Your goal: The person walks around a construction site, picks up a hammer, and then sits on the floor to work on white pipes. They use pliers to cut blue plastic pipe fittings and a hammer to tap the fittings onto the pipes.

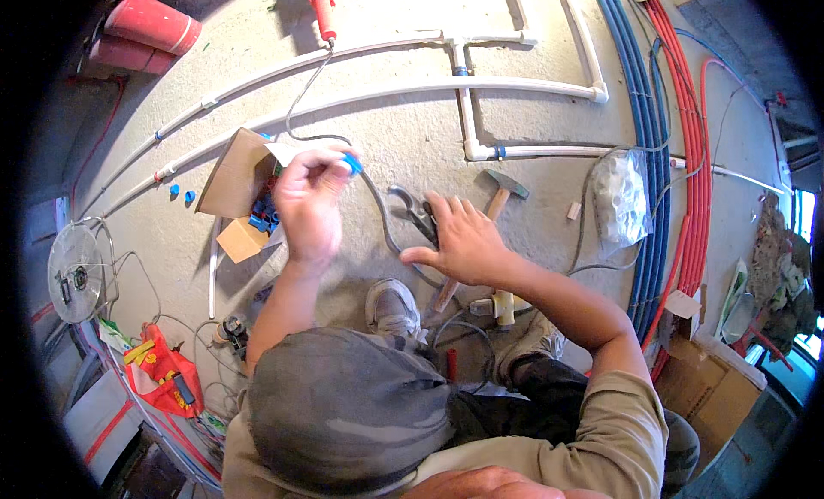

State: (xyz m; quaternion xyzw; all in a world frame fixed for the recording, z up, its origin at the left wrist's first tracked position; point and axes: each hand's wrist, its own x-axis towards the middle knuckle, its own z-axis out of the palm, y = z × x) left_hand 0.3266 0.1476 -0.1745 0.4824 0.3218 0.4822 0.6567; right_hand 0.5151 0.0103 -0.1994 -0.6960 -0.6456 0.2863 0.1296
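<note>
My left hand point(313, 209) is raised over the floor, its thumb and fingers pinching a small blue plastic pipe fitting point(352, 163). Just left of it an open cardboard box point(233, 175) stands among blue fittings point(264, 214), partly hidden by that hand. My right hand point(466, 241) has its thumb and fingers spread out, beside and partly over a dark pair of pliers or cutters point(415, 214). Whether it touches that tool I cannot tell. A hammer point(505, 187) lies right beyond the right hand, its handle passing beneath my wrist.
White pipes point(386, 89) run across the concrete floor ahead. Blue pipes point(639, 113) and red pipes point(687, 139) line the right side. A bag of white fittings point(620, 199) lies there. A red tool point(323, 14) trails a cable point(378, 199) between my hands. A fan point(75, 272) stands left.
</note>
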